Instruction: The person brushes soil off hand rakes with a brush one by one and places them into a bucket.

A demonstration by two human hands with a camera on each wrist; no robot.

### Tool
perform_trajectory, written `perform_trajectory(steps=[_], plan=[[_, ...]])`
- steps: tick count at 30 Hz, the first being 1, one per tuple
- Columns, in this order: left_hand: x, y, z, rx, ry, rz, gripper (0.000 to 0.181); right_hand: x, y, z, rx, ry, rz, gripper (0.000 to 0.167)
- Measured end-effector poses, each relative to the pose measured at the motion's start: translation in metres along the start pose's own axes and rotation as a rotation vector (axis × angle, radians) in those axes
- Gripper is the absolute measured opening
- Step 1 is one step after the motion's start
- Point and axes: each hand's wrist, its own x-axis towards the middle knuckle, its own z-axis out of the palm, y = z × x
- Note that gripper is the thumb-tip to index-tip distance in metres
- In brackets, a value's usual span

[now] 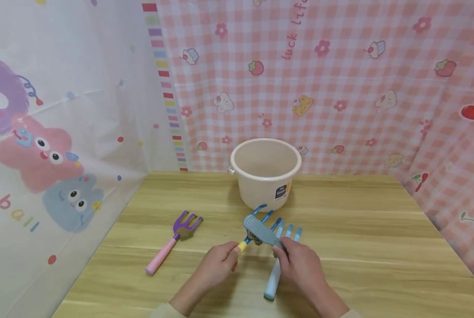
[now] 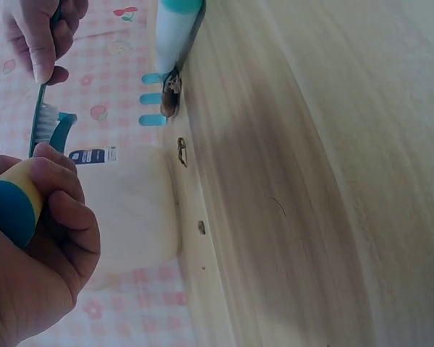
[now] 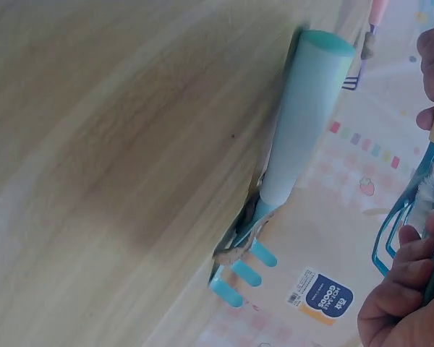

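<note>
Blue rake (image 1: 242, 245) is held off the table (image 1: 364, 234), in the near half, roughly midway between left and right edges. Left hand (image 1: 218, 263): fingers curled round its yellow handle. Right hand (image 1: 302, 264): fingers and thumb clamped on gray-blue brush (image 1: 262, 231), which crosses the rake's head, bristles against it in the wrist views. Light blue fork (image 1: 274, 279) lies on the table under the right hand, handle end toward the near edge; brown clump (image 3: 233, 254) at its neck. Pink-handled purple fork (image 1: 162, 255) lies toward the left edge. Cream bucket (image 1: 253, 191) stands upright near the far edge's middle.
</note>
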Motion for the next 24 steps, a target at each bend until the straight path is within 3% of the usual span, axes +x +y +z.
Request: perform_trajectory(steps=[10, 17, 24], plan=[[-0.0018, 0.0006, 0.0051, -0.087, -0.011, -0.036, 0.030, 0.0013, 0.0065, 0.0014, -0.053, 0.072, -0.009, 0.021], [-0.0037, -0.0021, 0.0059, -0.048, 0.032, -0.026, 0.026, 0.0014, 0.0022, -0.0031, -0.029, 0.096, -0.014, 0.016], [-0.0022, -0.0017, 0.0016, -0.052, 0.064, -0.035, 0.024, -0.0009, 0.0016, -0.0027, -0.007, 0.032, -0.021, 0.016]])
